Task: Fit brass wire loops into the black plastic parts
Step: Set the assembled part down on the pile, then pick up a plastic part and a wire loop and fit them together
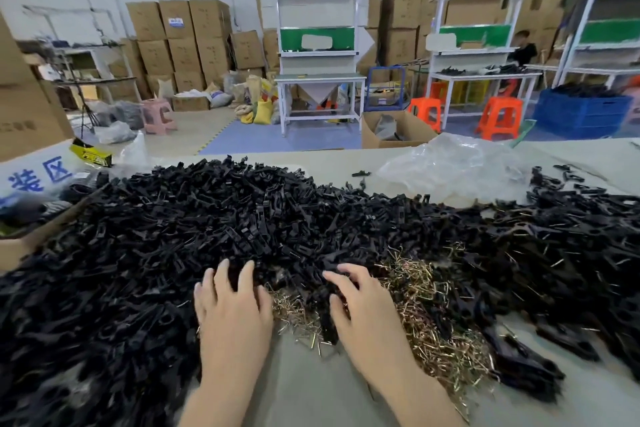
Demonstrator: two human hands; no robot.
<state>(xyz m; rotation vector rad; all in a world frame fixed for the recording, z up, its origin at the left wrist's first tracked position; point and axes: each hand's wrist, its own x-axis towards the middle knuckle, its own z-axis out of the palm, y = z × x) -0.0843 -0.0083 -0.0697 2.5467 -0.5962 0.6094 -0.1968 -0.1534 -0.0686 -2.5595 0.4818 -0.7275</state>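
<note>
On the grey tabletop (311,392), a heap of small black plastic parts (242,218) rings a tangle of thin brass wire loops (426,305). Both seem light. The stiff loops likely snag and are best pinched singly at the bend. The left hand (232,305) and right hand (367,305) rest palm-down on the heap, fingers spread, gripping nothing visible.
</note>
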